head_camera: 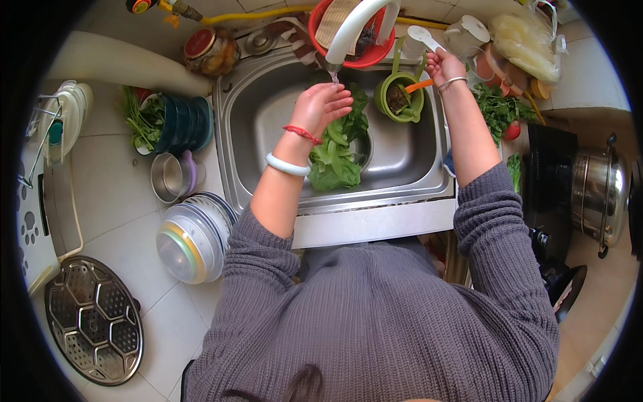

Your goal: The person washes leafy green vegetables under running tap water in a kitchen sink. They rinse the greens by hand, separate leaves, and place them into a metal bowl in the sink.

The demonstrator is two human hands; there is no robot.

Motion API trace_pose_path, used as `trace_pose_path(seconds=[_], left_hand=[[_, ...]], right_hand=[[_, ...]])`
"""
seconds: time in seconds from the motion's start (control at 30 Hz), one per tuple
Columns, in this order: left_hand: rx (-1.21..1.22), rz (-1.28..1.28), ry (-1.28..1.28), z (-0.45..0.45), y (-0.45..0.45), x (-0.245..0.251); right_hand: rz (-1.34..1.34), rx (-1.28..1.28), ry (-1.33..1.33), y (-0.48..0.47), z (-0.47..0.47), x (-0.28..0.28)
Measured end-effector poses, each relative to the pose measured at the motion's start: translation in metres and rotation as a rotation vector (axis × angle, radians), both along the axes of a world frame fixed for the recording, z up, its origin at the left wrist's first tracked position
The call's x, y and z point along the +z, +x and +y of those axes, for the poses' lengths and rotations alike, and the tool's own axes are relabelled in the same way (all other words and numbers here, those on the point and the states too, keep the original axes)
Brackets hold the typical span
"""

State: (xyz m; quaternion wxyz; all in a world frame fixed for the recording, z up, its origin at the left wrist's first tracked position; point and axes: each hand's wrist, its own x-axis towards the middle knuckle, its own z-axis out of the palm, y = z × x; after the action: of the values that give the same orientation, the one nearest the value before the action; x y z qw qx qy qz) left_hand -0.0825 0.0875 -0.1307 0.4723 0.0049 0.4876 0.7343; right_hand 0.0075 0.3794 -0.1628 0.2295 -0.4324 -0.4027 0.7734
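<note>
Water runs from a white faucet (346,37) onto my left hand (326,103), whose fingers hold nothing. Below that hand, leafy green lettuce (335,156) lies in the stainless steel sink (266,125), partly over the drain. My right hand (444,66) grips the white lever handle (424,38) of the faucet. Just left of my right forearm, a green strainer cup (402,108) with dark scraps and an orange-handled tool (419,85) sits at the sink's right side.
A red basket (315,30) with a ridged board stands behind the faucet. Left are a glass jar (198,45), a metal cup (168,178), stacked bowls (188,246) and a steamer plate (95,321). At right are herbs (495,108), a tomato (512,130) and a steel pot (598,196) on a stove.
</note>
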Motion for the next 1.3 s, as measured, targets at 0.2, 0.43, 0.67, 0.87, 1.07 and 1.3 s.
trace_pose_path(seconds=[0.2,0.43,0.67,0.87,1.07,1.3], left_hand=[[0.057,-0.082,-0.021,0.011,-0.01,-0.015],[-0.058,-0.113,-0.008,-0.004,-0.007,-0.056],[0.005,-0.123,-0.128,-0.02,-0.001,-0.044],[-0.007,-0.014,-0.356,-0.035,0.01,-0.073],[-0.114,0.854,-1.151,-0.066,0.02,-0.136],[-0.33,0.825,-1.2,-0.055,0.023,-0.143]], right_hand=[[0.044,-0.097,-0.021,-0.003,-0.013,0.008],[0.079,0.635,-0.188,-0.026,-0.176,0.016],[0.095,0.239,-0.145,-0.025,-0.14,0.022],[0.233,-0.093,-0.01,0.016,-0.013,0.0],[0.246,-0.11,-0.005,0.016,-0.007,-0.012],[0.278,-0.097,-0.04,0.018,-0.007,-0.012]])
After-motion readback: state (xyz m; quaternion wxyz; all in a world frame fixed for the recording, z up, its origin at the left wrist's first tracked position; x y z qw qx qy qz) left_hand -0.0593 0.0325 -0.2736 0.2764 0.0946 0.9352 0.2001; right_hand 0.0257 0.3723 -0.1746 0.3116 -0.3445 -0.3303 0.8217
